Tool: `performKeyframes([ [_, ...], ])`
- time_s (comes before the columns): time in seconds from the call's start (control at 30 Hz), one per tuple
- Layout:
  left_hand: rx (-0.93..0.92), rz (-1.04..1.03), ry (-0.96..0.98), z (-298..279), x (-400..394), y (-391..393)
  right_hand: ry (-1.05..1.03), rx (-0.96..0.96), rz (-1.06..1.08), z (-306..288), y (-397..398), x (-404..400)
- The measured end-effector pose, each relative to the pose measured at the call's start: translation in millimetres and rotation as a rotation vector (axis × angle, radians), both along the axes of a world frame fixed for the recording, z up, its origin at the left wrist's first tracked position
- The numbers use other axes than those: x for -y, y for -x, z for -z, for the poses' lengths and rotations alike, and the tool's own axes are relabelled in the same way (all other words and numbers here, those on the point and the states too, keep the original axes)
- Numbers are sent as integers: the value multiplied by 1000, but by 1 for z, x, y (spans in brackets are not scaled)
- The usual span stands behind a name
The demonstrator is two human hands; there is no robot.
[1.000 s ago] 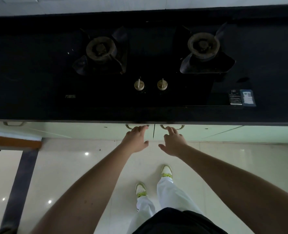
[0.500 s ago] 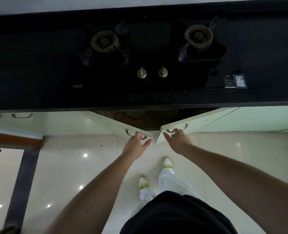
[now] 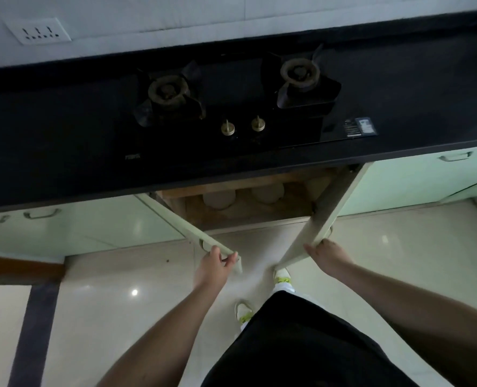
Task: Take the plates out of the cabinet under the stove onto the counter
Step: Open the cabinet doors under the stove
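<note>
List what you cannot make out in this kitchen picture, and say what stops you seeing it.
- Plates in the cabinet, head view: only pale round tops show; the counter edge and shadow hide their number and stacking.
- Left hand fingertips: curled behind the left door.
- Right hand fingers: tucked behind the right door.
- Stove sticker: print too small.

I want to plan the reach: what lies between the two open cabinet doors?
In the head view, between the left door and right door only bare floor shows, then the open cabinet with pale plates.
</note>
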State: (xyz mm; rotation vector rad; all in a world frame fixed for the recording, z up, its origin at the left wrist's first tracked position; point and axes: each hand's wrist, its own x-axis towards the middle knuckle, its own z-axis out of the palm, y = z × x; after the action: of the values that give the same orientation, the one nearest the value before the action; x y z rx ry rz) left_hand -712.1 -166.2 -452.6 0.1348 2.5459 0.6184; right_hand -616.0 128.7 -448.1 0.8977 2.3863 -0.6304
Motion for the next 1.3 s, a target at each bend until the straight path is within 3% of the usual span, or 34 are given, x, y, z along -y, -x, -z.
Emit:
performKeyframes([
  [0.13,18,-51,-21,4,3,-3,-100,23,-45,-10,-27,-4],
  [0.2,-21,-155,-63,8,-1,-8,-222,-63,-51,-13,-39,-5],
  [0.27,-128,-185,40,6,-8,-15,-316,-177,-60,-16,-49,-7],
  [0.37,-222,77,142,-2,-12,-15,-319,-194,-339,-21,-52,-12],
  [0.47,-164,358,223,1,-12,-6,-300,-45,-541,-20,-58,-16],
  [0.57,-189,426,301,2,-9,-10,-330,31,-535,-13,-79,-27],
  [0.97,-199,352,372,11,-4,-26,-340,86,-389,-18,-146,-117],
  [1.3,-198,397,486,-2,4,-37,-288,30,-480,-30,-114,-124],
])
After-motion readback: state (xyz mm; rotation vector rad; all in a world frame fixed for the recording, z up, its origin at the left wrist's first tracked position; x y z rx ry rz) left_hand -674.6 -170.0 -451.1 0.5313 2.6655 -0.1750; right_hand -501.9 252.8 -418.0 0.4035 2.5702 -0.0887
